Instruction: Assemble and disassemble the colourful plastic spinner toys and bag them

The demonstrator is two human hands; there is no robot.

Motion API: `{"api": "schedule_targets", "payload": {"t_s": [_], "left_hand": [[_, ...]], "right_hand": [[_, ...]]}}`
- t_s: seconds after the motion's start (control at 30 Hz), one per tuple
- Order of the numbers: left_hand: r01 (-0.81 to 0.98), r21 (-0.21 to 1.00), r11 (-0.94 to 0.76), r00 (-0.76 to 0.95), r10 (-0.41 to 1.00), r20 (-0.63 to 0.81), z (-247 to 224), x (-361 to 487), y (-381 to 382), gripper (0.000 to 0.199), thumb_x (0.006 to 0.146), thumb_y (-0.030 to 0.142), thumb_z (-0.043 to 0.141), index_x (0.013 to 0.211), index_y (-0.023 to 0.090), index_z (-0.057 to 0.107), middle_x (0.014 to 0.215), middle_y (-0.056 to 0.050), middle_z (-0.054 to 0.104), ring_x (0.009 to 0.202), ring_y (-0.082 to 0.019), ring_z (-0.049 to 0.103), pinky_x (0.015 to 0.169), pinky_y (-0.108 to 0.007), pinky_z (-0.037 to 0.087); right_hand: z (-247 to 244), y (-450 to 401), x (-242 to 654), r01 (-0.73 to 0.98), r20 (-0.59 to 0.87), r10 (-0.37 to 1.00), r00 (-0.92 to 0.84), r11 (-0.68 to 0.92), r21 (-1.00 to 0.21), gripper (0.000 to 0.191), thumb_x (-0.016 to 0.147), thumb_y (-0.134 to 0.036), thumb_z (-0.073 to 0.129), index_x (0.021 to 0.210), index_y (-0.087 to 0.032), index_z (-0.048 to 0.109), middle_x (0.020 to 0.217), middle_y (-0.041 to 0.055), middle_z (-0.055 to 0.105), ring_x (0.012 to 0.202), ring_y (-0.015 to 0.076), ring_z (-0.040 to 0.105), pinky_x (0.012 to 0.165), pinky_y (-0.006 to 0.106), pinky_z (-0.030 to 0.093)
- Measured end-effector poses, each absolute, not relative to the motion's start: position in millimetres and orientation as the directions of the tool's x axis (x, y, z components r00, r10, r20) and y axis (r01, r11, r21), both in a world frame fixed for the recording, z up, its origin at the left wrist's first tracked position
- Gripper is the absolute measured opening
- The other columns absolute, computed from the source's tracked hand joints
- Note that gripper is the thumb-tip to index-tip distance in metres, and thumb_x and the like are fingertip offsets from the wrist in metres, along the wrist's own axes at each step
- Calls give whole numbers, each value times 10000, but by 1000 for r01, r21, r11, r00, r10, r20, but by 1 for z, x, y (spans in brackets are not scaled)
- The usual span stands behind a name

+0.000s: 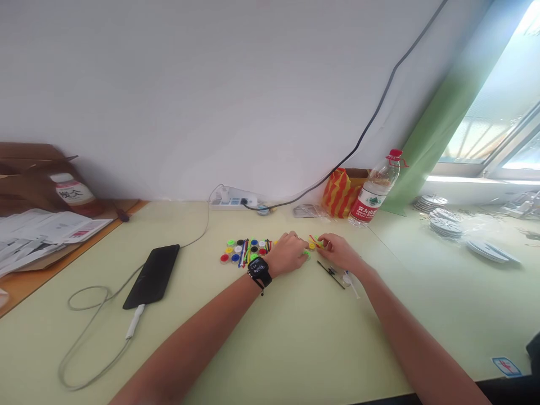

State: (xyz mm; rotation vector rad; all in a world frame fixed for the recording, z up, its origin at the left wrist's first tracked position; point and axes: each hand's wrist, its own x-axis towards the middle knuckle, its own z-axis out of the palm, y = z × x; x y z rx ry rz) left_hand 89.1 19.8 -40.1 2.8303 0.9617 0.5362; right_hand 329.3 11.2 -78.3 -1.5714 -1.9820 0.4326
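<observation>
Daylight glares white through the window at right, while the view's outer edges look stretched and soft.

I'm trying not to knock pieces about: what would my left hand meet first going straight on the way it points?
Probably the small yellow piece between your left hand and right hand, though depth there is hard to judge.

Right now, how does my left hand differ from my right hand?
Your left hand has a dark watch at its wrist; your right hand shows none. Your left hand is turned back-up, partly hiding the coloured discs; your right hand bends its fingers by a yellow disc at their right end. Both are gloveless and close together.
</observation>
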Motion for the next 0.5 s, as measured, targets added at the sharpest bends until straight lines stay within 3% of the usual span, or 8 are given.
{"api": "schedule_targets", "payload": {"t_s": [0.2, 0.5], "left_hand": [[564, 154, -811, 757, 583, 295, -39, 89, 21, 229, 928, 193, 578, 1093, 193, 737, 1018, -111, 746, 1053, -299, 619, 888, -419, 481], [586, 135, -799, 751, 598, 280, -37, 89, 21, 168, 933, 181, 583, 1010, 202, 731, 981, -101, 747, 1027, -293, 622, 875, -404, 472]], "right_hand": [[-65, 4, 323, 777, 281, 933, -226, 347, -525, 140, 841, -255, 633, 950, -237, 718, 953, 58, 683, 787, 205, 603, 735, 347, 476], [-56, 0, 315, 773, 268, 922, -279, 381, -507, 234, 886, -301, 603, 1033, -260, 781, 966, 77, 704, 844, 235, 621, 762, 370, 482]]}}
